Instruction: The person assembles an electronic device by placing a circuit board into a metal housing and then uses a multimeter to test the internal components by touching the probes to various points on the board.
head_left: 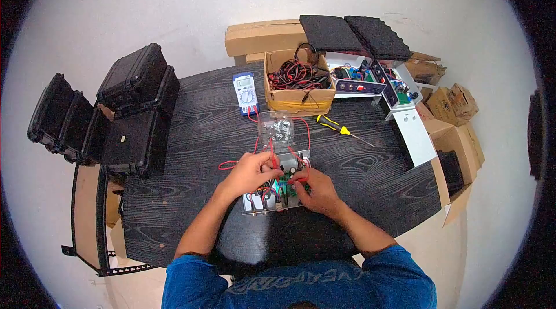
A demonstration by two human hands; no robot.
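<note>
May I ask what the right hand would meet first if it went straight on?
Probably the left hand: the right hand points up-left over the circuit board, with the left hand close in that line; depth is unclear.

Two hands are counted, a left hand [250, 175] and a right hand [314, 190]; two red probes [271, 157] are held, one in each. One circuit board [285, 184], one multimeter [245, 92], one screwdriver [336, 127], one clear bag of parts [276, 128] and one open cardboard box of cables [298, 99] are seen on the worktop [191, 135]. Two foam pads [330, 32] are counted. The black cases [136, 80] are stacked, so their number cannot be told.
</note>
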